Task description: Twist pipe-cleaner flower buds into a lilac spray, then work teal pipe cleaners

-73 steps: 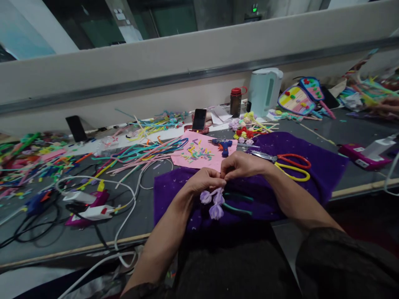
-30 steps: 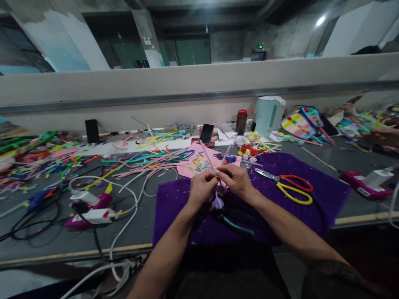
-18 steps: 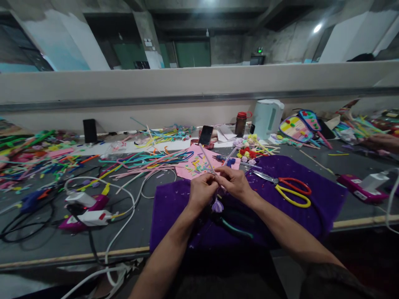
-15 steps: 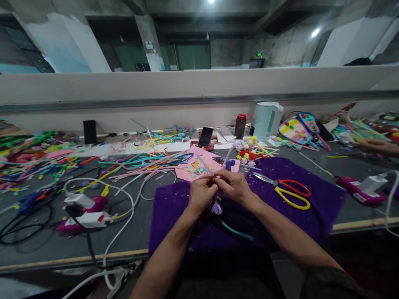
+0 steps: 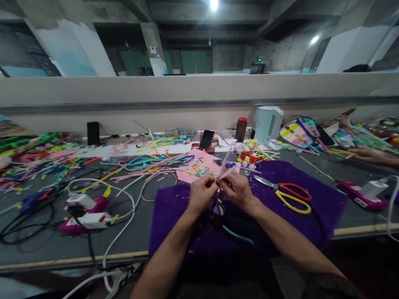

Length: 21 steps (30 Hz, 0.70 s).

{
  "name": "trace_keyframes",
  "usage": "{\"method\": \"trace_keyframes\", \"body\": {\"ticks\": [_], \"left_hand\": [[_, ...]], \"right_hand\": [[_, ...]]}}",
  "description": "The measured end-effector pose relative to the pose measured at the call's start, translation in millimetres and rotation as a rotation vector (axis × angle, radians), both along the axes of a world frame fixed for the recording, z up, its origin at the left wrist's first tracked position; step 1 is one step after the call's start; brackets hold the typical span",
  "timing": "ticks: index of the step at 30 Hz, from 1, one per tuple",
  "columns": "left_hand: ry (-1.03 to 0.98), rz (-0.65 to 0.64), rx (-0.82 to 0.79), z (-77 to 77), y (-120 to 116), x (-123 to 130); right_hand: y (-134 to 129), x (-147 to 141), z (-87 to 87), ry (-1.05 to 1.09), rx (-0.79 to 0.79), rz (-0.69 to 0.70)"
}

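Note:
My left hand (image 5: 202, 193) and my right hand (image 5: 234, 187) meet over a purple cloth (image 5: 174, 207), fingers closed in a pinch. Between them are pale lavender pipe cleaners (image 5: 226, 161), with two ends sticking up past the fingertips. A small lavender tassel-like piece (image 5: 218, 208) hangs beneath my hands; how it joins the stems is hidden. Under it lies a dark tool with a teal-edged handle (image 5: 238, 236), probably pliers. Scissors (image 5: 280, 191) with one red and one yellow handle rest on the cloth to the right. Beyond my fingers, a pink sheet (image 5: 183, 174) carries short coloured bits.
Long pipe cleaners (image 5: 149, 164) spread to the left, near power strips (image 5: 73, 224) and white cables. A blue glue gun (image 5: 31, 203) lies at far left. At the back stand a phone (image 5: 206, 139), a bottle (image 5: 241, 129) and a kettle (image 5: 267, 124). Another person's hand (image 5: 368, 155) is at right.
One lavender stem end that leaned left now points up and right across my right hand. My hands stay together in nearly the same place. The other person's hand has moved slightly left.

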<state>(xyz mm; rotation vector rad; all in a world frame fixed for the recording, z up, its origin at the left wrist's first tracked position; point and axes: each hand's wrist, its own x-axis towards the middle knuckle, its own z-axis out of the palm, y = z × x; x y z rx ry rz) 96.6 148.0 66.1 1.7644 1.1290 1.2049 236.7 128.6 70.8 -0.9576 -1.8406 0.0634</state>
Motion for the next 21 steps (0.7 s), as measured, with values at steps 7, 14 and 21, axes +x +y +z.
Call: {"method": "trace_keyframes", "body": {"ticks": [7,14,21], "left_hand": [[-0.445,-0.2,-0.453,4.6,3,2],[-0.644,-0.256,-0.592,3.5,3,3],[-0.678,-0.406,-0.678,0.1,5,2]], "right_hand": [[5,0,-7.2,0.166,-0.055,0.035],[8,-5,-8.4,0.62,-0.464,0.142],[13,1,-7.8,0.722,-0.609,0.26]]}}
